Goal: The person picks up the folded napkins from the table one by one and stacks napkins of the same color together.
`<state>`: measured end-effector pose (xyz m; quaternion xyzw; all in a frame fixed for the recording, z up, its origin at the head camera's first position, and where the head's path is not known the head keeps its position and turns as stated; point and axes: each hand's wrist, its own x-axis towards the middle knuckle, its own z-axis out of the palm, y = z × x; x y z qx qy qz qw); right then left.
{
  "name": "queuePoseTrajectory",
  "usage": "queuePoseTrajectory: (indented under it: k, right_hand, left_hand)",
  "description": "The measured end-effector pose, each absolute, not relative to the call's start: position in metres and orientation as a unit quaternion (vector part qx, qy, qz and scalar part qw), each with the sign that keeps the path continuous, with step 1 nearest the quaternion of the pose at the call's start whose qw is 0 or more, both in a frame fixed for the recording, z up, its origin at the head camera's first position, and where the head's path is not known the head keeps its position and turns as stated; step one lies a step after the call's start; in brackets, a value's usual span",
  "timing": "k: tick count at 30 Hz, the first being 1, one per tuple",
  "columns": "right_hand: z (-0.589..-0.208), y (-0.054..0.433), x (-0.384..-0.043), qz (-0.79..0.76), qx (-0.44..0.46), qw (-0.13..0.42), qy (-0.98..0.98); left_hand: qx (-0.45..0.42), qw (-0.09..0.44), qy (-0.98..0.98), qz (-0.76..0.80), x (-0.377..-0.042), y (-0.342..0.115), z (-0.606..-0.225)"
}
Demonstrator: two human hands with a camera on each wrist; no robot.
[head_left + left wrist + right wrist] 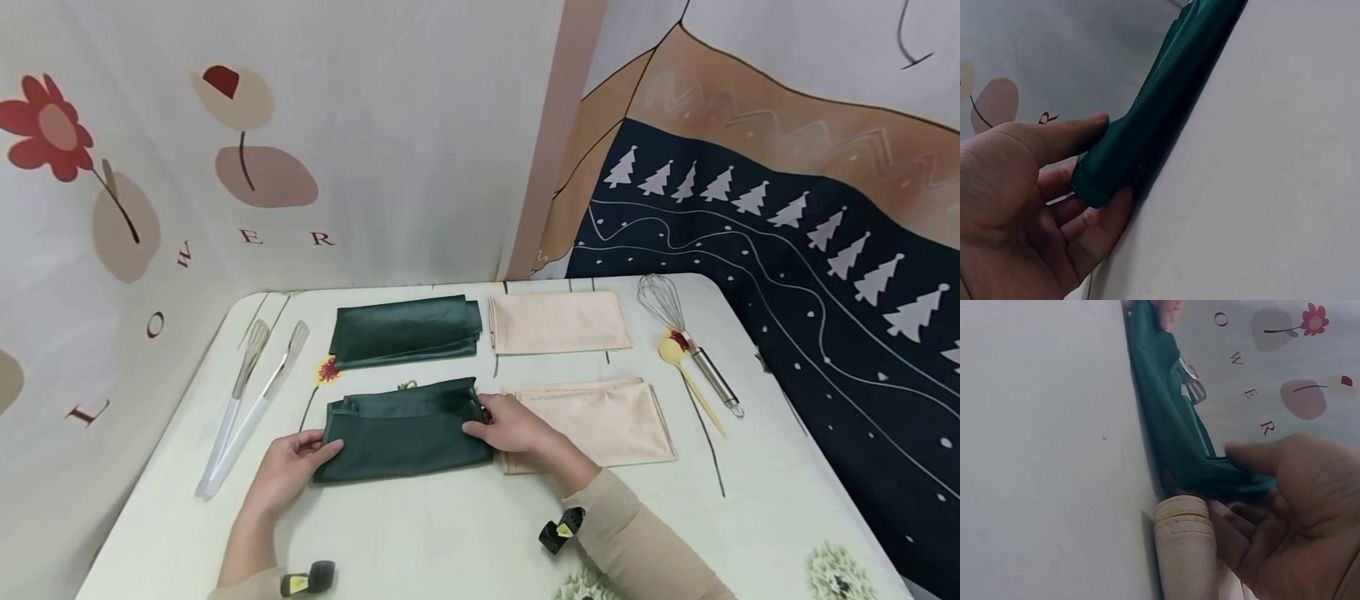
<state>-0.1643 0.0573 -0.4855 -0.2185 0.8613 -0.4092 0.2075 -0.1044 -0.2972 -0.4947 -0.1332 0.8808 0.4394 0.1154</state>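
A folded dark green cloth lies at the near middle of the table. At its left end, my left hand pinches the edge, thumb on top and fingers underneath; the left wrist view shows this grip on the green cloth closely. My right hand holds the opposite end, its thumb over the green cloth and fingers below, partly hidden. Under and beside that hand is a folded beige cloth. Another folded green cloth lies behind the held one, left of a second beige cloth.
Tongs with pale handles and metal heads lie at the left. A metal whisk and a yellow spoon lie at the right. Printed curtains rise behind the pale table.
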Motion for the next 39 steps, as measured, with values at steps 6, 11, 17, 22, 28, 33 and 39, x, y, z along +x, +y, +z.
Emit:
queuePoseTrajectory:
  k: [6,11,17,22,28,33,39]
  right_hand:
    - [-0.487,0.061,-0.164,-0.42,-0.229,0.21,0.853]
    - [-0.491,0.063,-0.165,-0.445,-0.231,0.17,0.848]
    - [-0.492,0.065,-0.166,-0.504,-0.21,0.153,0.823]
    - [-0.491,0.066,-0.168,-0.54,-0.19,0.143,0.808]
    - [-0.488,0.067,-0.174,-0.54,-0.173,0.116,0.815]
    - [-0.483,0.066,-0.182,-0.534,-0.167,0.097,0.823]
    - [-0.48,0.067,-0.194,-0.528,-0.165,0.072,0.83]
  left_hand:
    - [-0.136,0.119,0.851,0.493,-0.098,-0.296,-0.495]
    - [-0.151,0.091,0.819,0.545,-0.096,-0.294,-0.498]
    - [-0.17,0.071,0.797,0.576,-0.099,-0.293,-0.497]
    - [-0.174,0.049,0.796,0.578,-0.105,-0.291,-0.493]
    - [-0.163,0.024,0.793,0.586,-0.113,-0.288,-0.488]
    - [-0.159,0.018,0.798,0.581,-0.123,-0.286,-0.482]
    - [-0.151,0.018,0.803,0.576,-0.138,-0.285,-0.476]
